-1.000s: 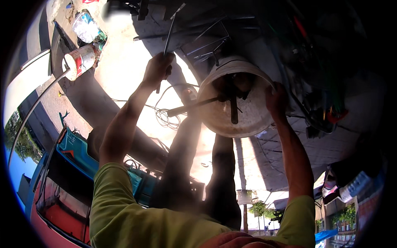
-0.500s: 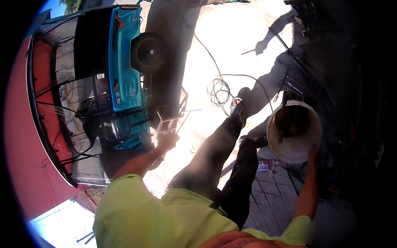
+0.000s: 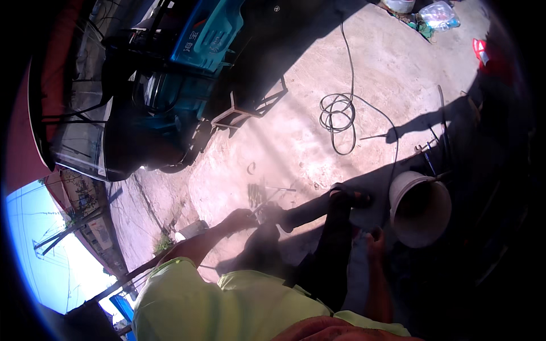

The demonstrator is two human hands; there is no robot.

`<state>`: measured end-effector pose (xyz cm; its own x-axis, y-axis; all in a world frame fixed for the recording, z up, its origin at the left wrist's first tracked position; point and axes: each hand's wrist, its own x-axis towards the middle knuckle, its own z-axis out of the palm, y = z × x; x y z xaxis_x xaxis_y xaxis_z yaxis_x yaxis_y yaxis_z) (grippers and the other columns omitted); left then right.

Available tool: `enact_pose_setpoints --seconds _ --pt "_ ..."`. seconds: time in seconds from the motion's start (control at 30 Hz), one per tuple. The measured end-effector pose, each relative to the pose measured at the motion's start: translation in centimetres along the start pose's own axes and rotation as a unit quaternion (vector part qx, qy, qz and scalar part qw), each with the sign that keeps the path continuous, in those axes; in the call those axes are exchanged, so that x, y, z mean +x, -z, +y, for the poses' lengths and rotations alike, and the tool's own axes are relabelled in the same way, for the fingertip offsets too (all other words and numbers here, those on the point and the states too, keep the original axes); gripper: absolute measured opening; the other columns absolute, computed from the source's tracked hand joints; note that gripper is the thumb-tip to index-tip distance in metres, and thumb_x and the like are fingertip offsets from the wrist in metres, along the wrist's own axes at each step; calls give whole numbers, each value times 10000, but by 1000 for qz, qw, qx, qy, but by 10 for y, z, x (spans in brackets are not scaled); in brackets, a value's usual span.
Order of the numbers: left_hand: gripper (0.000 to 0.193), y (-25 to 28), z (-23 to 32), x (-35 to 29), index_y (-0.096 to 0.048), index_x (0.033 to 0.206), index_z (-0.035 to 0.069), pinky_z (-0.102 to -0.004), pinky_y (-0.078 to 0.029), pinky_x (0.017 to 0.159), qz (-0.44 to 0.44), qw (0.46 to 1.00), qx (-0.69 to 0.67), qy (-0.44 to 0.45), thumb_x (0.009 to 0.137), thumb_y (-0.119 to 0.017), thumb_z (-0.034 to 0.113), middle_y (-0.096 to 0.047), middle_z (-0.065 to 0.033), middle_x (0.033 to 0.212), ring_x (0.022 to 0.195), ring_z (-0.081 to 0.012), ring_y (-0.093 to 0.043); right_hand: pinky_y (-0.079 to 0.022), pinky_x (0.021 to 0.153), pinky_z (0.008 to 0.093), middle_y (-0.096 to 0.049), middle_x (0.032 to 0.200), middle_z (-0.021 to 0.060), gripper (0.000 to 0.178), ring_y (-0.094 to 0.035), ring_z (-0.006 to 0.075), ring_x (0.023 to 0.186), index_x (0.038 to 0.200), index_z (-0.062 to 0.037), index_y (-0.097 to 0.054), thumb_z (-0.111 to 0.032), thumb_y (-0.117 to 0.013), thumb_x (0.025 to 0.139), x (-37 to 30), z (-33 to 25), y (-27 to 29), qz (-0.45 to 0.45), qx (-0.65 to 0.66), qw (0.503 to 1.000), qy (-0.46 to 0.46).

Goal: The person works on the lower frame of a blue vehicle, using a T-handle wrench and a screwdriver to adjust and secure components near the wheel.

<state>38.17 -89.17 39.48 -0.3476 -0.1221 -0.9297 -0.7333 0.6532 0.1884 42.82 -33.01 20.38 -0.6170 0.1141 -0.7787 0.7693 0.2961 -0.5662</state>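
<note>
The left hand (image 3: 242, 220) is extended low over the pale ground (image 3: 273, 148), left of the dark trouser legs (image 3: 330, 244); its fingers appear closed around a slender rod (image 3: 263, 206), which points up and to the right; glare and blur hide the exact grip and the rod's far end.

The right hand (image 3: 375, 243) is in shade, just beside the left wall of a whitish bucket (image 3: 400, 196); its fingers look bent, but whether they are open, closed or gripping anything cannot be told; no contact with the bucket can be confirmed.

The bucket is tilted, its mouth facing the person; its interior is in deep shadow; metal tools (image 3: 430, 162) lie just beyond it, near the edge of the shade.

A dark cable (image 3: 352, 74) runs down from the upper edge and lies in a loose coil on the sunlit ground; a metal frame (image 3: 234, 116) stands to the left, near a teal vehicle (image 3: 213, 37); a clear plastic bag (image 3: 442, 16) and a red-and-white item (image 3: 480, 52) lie at upper right, well apart from both hands.
</note>
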Motion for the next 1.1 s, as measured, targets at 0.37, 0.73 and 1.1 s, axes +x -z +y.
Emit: enact_pose_setpoints --seconds 0.37,0.73,1.1 --pt "285 34 -159 -82 -727 1204 99 -249 -477 504 -325 932 -89 -133 1014 -604 272 -653 -3 792 611 -89 -589 -487 1057 396 -685 1287 136 505 -632 305 1231 1320 -35 -629 -185 -757 855 -139 -127 -277 -382 -115 874 278" --pt "295 106 -380 -151 -737 1149 88 -402 -534 712 -152 965 -66 -205 960 -660 302 -701 -93 842 767 -226 -673 -526 757 308 -710 858 60 305 -668 139 827 1004 -7 -706 -253 -542 1074 -281 -165 -478 -494 -84 856 128" --pt "254 110 -398 -104 -744 1097 103 -476 -481 965 270 928 54 -252 872 -739 221 -694 -102 1071 1059 -331 -634 -502 724 294 -657 752 20 292 -614 108 706 950 -66 -668 -260 -499 1088 -250 -191 -543 -479 -125 869 -28"
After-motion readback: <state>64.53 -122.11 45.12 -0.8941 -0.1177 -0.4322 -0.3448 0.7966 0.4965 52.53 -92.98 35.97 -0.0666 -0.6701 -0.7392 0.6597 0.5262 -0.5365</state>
